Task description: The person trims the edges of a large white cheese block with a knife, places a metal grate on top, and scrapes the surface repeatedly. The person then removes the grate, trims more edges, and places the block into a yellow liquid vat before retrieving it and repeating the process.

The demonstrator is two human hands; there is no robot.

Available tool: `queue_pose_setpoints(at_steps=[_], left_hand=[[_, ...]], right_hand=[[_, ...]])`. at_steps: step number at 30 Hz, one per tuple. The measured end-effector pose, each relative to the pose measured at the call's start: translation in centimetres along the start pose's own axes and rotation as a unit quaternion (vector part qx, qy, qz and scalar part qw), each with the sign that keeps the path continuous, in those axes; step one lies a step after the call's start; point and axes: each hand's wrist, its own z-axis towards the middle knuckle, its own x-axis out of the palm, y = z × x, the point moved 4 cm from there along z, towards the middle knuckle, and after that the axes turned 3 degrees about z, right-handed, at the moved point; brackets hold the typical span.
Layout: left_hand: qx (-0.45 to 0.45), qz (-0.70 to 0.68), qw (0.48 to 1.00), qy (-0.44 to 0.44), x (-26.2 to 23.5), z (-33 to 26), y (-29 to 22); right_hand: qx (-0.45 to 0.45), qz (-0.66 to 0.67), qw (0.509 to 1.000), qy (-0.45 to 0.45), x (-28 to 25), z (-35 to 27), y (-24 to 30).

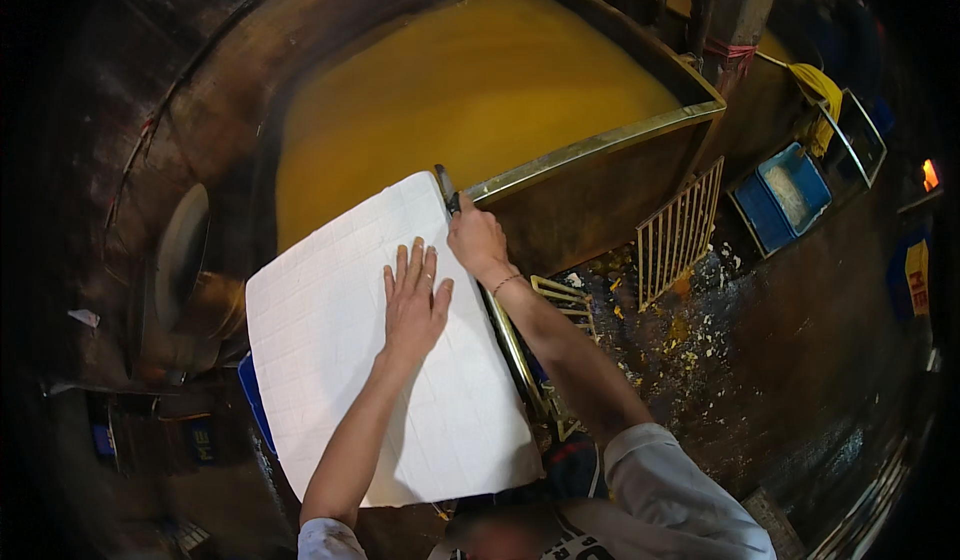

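A large white slab (330, 340), which looks like tofu, lies in front of me with faint grid lines across its top. My left hand (412, 300) rests flat on the slab, right of its middle, fingers spread and pointing away from me. At the slab's far right corner my right hand (478, 240) is closed round the dark handle of a knife (444, 182). The blade points away from me along the slab's right edge. Whether the blade cuts into the slab or only lies beside it I cannot tell.
Beyond the slab stands a wide metal vat (600, 145) of yellow-brown liquid (480, 80). To the right, a slatted rack (682, 235) leans by the vat, and a blue bin (785, 200) stands farther off. White and yellow scraps (690, 330) litter the wet floor. A blue container (255, 400) shows under the slab.
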Motion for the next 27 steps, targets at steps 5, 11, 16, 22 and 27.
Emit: queue_pose_setpoints(at_steps=[5, 11, 16, 22, 27], left_hand=[[0.025, -0.019, 0.995, -0.097, -0.3, 8.6, 3.6], [0.075, -0.089, 0.988, -0.102, -1.4, 16.9, 4.8], [0.092, 0.004, 0.984, 0.149, -1.3, 20.4, 2.6], [0.304, 0.051, 0.941, 0.142, -1.0, 19.9, 2.0], [0.265, 0.070, 0.910, 0.310, 0.6, 17.0, -2.4]], right_hand=[[-0.034, -0.005, 0.999, -0.041, 1.5, 1.1, 0.7], [-0.066, -0.018, 0.996, -0.061, 2.1, 0.9, 1.2], [-0.066, -0.050, 0.996, -0.020, 0.8, 0.5, 0.9], [-0.035, -0.042, 0.996, 0.075, -1.9, -5.5, 1.1], [-0.046, -0.021, 0.997, 0.054, -4.1, -12.3, -1.6]])
